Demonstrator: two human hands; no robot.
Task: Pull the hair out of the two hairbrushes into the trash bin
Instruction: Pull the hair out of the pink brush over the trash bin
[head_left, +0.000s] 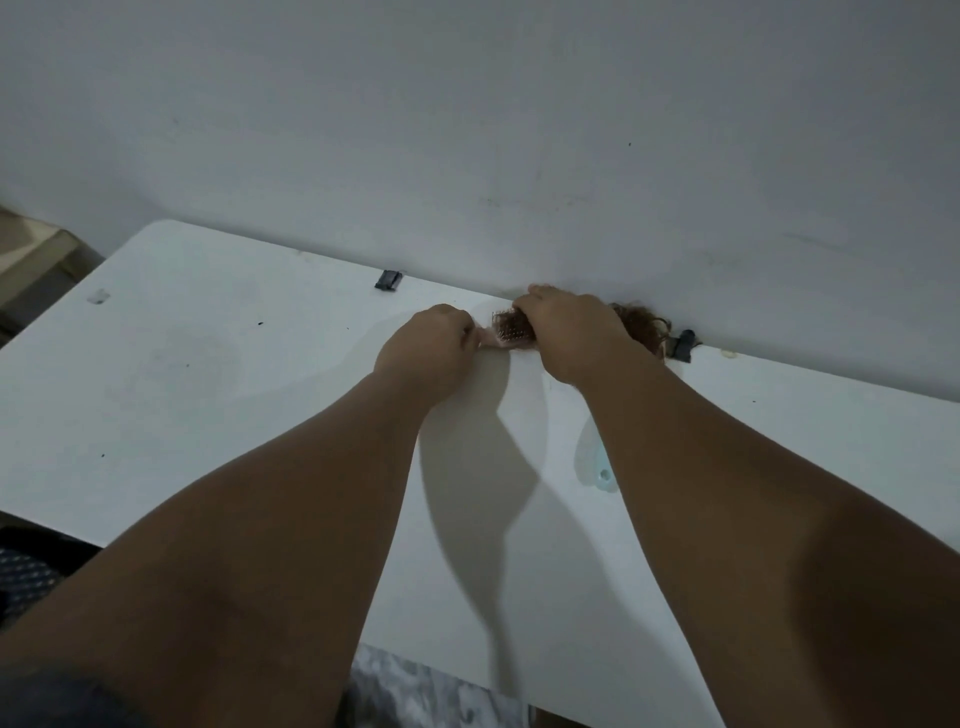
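Note:
A pink hairbrush (506, 332) with brown hair in its bristles is held above the white table (208, 364) near the wall. My left hand (431, 353) is closed around its handle. My right hand (571, 327) covers the bristle head, fingers pinched into the hair there. A clump of brown hair (641, 322) shows just behind my right hand, by the wall. A light blue hairbrush (602, 467) lies on the table under my right forearm, only its handle end showing. No trash bin is in view.
Two dark clips (388, 279) (683, 344) sit on the table's far edge against the white wall (467, 130). The floor shows at the far left and below the table's near edge.

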